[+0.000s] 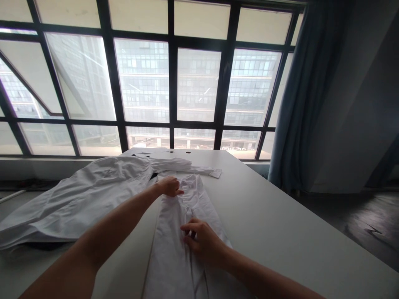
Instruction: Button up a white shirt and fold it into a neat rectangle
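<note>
A black-framed grid window (141, 83) spans the background beside a blue curtain (296, 112), with a long white table (258, 216) below it bearing a spread white long-sleeved shirt (102, 187) on the left. Just right of that, directly before the person, lies a narrower white garment (170, 232), stretched lengthwise along the table. The left hand (170, 187) is curled at its far end and the right hand (204, 241) loosely bent over its middle, though whether either grips cloth I cannot tell.
</note>
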`<state>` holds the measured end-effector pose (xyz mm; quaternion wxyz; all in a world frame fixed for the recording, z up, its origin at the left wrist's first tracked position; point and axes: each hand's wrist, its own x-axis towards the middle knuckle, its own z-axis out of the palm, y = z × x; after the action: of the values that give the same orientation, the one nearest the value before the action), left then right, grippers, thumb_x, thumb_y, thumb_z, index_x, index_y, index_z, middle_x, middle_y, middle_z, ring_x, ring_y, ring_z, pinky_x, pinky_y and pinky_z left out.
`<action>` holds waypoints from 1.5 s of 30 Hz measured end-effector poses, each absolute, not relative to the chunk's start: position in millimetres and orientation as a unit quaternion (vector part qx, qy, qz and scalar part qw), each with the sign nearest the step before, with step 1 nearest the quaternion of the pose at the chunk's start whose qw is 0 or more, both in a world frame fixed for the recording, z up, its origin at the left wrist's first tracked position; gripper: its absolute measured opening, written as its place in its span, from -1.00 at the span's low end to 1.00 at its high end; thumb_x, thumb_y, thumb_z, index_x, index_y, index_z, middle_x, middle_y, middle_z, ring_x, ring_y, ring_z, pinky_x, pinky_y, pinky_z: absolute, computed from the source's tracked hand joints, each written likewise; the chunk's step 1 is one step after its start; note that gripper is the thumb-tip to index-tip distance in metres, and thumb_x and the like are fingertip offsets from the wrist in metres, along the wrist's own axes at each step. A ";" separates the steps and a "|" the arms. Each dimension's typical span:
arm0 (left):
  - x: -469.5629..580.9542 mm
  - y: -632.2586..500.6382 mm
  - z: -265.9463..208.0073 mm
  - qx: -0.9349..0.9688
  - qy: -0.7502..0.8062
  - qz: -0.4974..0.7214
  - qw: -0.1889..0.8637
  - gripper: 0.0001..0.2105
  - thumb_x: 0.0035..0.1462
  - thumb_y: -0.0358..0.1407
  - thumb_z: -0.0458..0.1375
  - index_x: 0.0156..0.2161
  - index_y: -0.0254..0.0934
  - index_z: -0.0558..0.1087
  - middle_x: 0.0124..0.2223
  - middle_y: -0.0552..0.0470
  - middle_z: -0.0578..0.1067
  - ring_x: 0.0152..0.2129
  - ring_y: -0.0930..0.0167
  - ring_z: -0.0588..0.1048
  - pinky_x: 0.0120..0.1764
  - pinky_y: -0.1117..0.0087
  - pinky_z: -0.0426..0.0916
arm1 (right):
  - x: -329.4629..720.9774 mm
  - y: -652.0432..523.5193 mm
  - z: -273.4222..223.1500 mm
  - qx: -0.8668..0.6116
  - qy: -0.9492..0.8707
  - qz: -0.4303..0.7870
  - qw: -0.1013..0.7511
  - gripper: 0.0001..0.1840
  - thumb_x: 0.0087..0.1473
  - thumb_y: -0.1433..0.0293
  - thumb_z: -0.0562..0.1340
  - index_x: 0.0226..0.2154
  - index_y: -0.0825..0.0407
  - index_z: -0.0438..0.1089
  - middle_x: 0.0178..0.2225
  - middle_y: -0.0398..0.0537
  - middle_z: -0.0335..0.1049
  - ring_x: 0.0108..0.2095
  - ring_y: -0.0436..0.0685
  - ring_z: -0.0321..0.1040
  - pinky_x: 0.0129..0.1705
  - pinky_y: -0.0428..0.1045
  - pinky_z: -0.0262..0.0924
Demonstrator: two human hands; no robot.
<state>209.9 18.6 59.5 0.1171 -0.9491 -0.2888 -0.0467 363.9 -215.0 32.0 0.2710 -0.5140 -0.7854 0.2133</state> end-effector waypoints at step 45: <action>243.6 46.2 57.0 -0.863 -0.482 -0.151 0.022 -0.70 0.21 -0.14 0.08 -0.30 -0.30 0.56 -0.30 -0.15 0.55 -0.34 0.25 0.52 -0.26 0.31 0.33 | 355.9 -231.3 43.8 -0.362 -0.914 0.094 0.157 -0.79 0.15 0.24 0.21 -0.20 -0.01 0.43 -0.10 -0.02 0.43 -0.12 0.14 0.32 0.04 0.07 0.11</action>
<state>243.6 46.2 57.0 0.0219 -0.8626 -0.4824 -0.1506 355.9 -231.3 43.8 0.1573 -0.3616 -0.9142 0.0940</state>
